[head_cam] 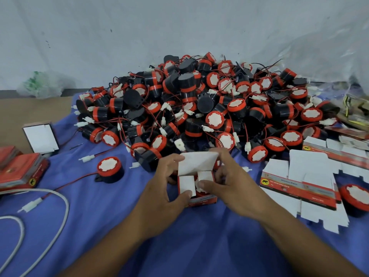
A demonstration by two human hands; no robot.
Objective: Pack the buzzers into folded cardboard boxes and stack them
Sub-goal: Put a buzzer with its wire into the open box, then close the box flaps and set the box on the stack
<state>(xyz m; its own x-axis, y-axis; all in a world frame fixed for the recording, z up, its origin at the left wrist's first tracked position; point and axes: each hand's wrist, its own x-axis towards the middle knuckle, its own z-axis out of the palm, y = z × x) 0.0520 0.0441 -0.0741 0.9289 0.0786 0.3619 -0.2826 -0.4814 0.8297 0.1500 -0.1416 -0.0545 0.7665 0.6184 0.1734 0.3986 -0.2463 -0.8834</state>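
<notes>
A small red and white cardboard box (201, 197) stands on the blue cloth in the middle, its white top flap raised and its two side flaps folded inward over a buzzer inside. My left hand (165, 184) grips the box's left side, thumb on the left flap. My right hand (225, 178) grips the right side, thumb on the right flap and fingers on the raised lid. Behind lies a big heap of black and red buzzers (199, 104) with red wires and white plugs. One loose buzzer (109, 170) sits to the left.
Flat unfolded boxes (299, 184) lie at the right, with another buzzer (355, 196) beside them. Packed red boxes (20, 172) are stacked at the left edge, and one open box (41, 137) stands behind them. A white cable (50, 208) loops across the lower left.
</notes>
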